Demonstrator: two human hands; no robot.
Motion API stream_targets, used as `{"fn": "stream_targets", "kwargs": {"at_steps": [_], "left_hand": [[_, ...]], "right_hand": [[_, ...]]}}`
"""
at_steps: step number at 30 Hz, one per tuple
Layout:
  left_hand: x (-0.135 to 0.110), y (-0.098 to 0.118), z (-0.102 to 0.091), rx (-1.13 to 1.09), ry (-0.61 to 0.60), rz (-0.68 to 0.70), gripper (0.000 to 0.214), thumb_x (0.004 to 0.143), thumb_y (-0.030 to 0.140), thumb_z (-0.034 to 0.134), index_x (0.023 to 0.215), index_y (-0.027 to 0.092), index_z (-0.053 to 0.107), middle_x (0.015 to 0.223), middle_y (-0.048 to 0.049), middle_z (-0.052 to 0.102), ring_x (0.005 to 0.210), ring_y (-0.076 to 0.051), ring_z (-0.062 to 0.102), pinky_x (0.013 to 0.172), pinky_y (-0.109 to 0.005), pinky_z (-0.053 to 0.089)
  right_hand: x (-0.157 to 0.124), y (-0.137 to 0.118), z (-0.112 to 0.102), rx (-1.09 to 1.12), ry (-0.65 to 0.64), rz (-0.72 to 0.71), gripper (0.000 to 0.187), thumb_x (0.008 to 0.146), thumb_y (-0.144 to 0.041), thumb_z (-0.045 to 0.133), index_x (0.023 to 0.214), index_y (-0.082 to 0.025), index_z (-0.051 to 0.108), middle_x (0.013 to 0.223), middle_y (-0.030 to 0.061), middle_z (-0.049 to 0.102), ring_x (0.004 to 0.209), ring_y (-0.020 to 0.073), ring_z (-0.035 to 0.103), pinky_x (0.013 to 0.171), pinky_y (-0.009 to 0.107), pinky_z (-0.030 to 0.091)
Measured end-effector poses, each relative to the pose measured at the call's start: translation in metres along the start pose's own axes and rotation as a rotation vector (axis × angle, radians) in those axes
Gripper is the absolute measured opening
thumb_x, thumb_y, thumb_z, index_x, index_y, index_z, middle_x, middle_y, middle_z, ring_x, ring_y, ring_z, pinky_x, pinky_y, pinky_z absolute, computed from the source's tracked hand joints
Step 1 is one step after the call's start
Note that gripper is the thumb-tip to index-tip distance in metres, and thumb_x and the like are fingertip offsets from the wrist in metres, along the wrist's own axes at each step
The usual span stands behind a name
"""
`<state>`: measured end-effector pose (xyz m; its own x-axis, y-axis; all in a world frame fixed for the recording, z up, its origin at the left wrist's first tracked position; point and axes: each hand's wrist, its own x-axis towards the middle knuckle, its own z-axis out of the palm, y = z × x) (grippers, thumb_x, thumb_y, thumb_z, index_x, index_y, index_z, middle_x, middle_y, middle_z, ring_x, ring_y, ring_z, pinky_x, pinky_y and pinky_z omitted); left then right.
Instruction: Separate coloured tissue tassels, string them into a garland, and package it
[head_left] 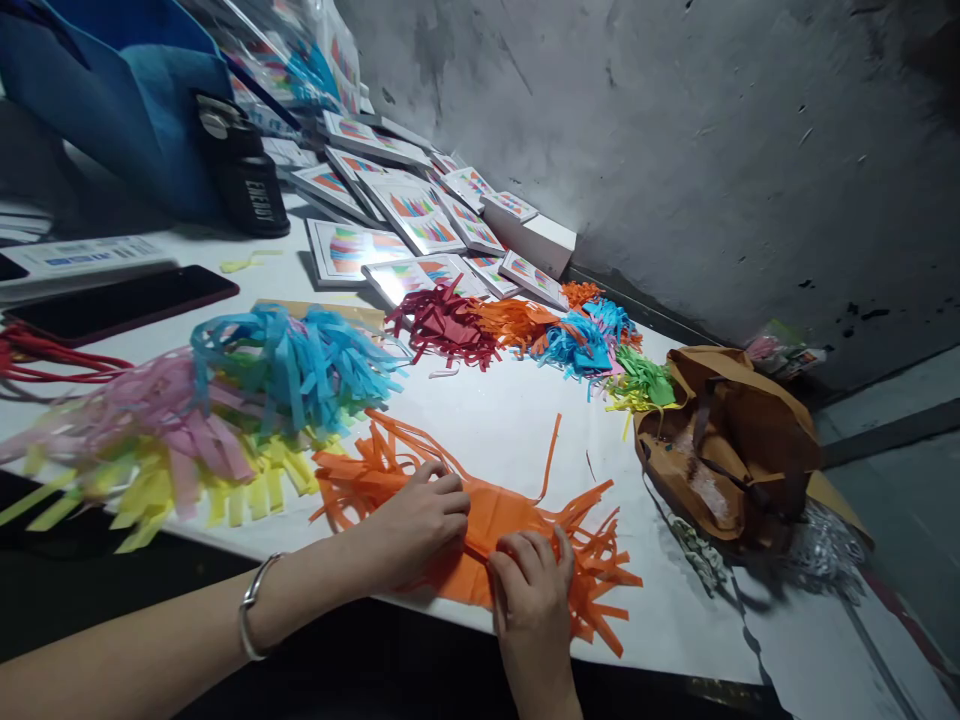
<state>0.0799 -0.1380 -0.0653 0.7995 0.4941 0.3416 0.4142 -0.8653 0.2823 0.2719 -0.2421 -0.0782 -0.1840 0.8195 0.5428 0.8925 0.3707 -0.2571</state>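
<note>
Left hand (429, 515) and right hand (531, 585) grasped the orange paper (504, 508), fingers curled at its middle, seemingly steadying a fold.

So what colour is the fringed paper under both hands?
The fringed paper is orange; head view shows it.

Fringed paper (510, 510) and printed packs (420, 212) (bare wall (637, 150) behind) suggest a workshop.

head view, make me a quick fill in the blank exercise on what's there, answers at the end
The left hand and right hand touch fringed paper coloured ____.
The hand nearer the silver bracelet is the ____ one.
The black bottle bears the word ____.
The open bag is coloured ____.

Missing words: orange; left; ENERGY; brown.
</note>
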Motion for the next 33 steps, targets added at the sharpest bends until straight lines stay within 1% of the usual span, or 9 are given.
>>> {"fn": "stream_targets", "kwargs": {"at_steps": [5,10,12,14,17,19,25,28,33], "left_hand": [[0.005,0.009,-0.008,0.021,-0.174,-0.130,0.013,0.070,0.008,0.072,0.077,0.019,0.069,0.087,-0.0037,0.068,0.086,-0.024,0.057,0.081,-0.043,0.034],[0.019,0.024,-0.010,0.156,-0.216,-0.287,0.013,0.085,0.009,0.061,0.078,0.015,0.070,0.091,-0.0094,0.067,0.088,-0.027,0.057,0.080,-0.045,0.037],[0.021,0.024,-0.009,0.190,-0.189,-0.272,0.011,0.086,0.010,0.063,0.078,0.015,0.070,0.094,-0.0093,0.067,0.088,-0.027,0.057,0.081,-0.045,0.036],[0.020,0.020,-0.007,0.198,-0.157,-0.147,0.010,0.083,0.010,0.069,0.076,0.017,0.069,0.091,-0.0065,0.066,0.087,-0.025,0.056,0.083,-0.044,0.036],[0.015,0.014,-0.002,0.201,-0.089,0.102,0.017,0.081,0.014,0.076,0.068,0.019,0.066,0.079,-0.0017,0.061,0.081,-0.021,0.053,0.088,-0.044,0.034],[0.015,0.011,0.001,0.221,-0.038,0.180,0.022,0.082,0.018,0.077,0.064,0.019,0.064,0.075,-0.0005,0.059,0.078,-0.020,0.051,0.090,-0.044,0.033],[0.027,0.011,-0.003,0.110,-0.050,0.087,0.020,0.078,0.013,0.077,0.065,0.017,0.062,0.076,-0.0016,0.061,0.077,-0.020,0.052,0.078,-0.039,0.034],[0.023,0.018,-0.009,0.034,0.017,0.091,0.017,0.083,0.010,0.070,0.071,0.018,0.062,0.082,-0.0023,0.063,0.080,-0.020,0.052,0.081,-0.038,0.035],[0.003,0.029,-0.003,-0.091,-0.016,0.148,0.015,0.088,0.006,0.065,0.080,0.020,0.064,0.087,-0.0023,0.064,0.082,-0.020,0.054,0.076,-0.032,0.037]], "right_hand": [[-0.011,0.000,-0.002,-0.014,-0.031,0.047,0.021,0.095,-0.009,0.050,0.102,-0.025,0.062,0.114,0.0011,0.070,0.109,0.0206,0.061,0.119,0.051,0.010],[0.000,-0.016,0.006,-0.026,0.009,0.345,0.016,0.092,-0.012,0.050,0.085,-0.023,0.058,0.108,0.0066,0.068,0.107,0.0273,0.060,0.111,0.060,0.018],[0.003,-0.018,0.007,-0.037,0.025,0.417,0.014,0.089,-0.013,0.054,0.080,-0.023,0.058,0.104,0.0069,0.067,0.104,0.0292,0.060,0.108,0.061,0.021],[0.004,-0.017,0.007,-0.031,0.023,0.451,0.013,0.088,-0.014,0.055,0.079,-0.023,0.058,0.103,0.0064,0.067,0.102,0.0295,0.060,0.106,0.060,0.022],[0.003,-0.015,0.006,-0.002,-0.001,0.401,0.013,0.089,-0.013,0.054,0.086,-0.024,0.060,0.099,0.0036,0.067,0.099,0.0275,0.060,0.106,0.059,0.020],[0.004,-0.016,0.005,0.016,-0.011,0.342,0.018,0.090,-0.009,0.051,0.089,-0.024,0.060,0.096,0.0011,0.067,0.097,0.0251,0.060,0.108,0.059,0.018],[0.011,-0.025,0.006,-0.004,0.038,0.184,0.022,0.090,-0.008,0.050,0.095,-0.024,0.064,0.094,0.0013,0.067,0.098,0.0239,0.059,0.112,0.061,0.016],[0.015,-0.023,0.010,-0.083,0.069,0.135,0.025,0.093,-0.004,0.045,0.092,-0.022,0.062,0.087,0.0010,0.066,0.090,0.0218,0.060,0.113,0.060,0.019],[0.016,0.001,-0.008,-0.181,0.294,0.119,0.014,0.097,-0.011,0.050,0.095,-0.018,0.061,0.091,0.0050,0.069,0.091,0.0206,0.063,0.106,0.051,0.032]]}}
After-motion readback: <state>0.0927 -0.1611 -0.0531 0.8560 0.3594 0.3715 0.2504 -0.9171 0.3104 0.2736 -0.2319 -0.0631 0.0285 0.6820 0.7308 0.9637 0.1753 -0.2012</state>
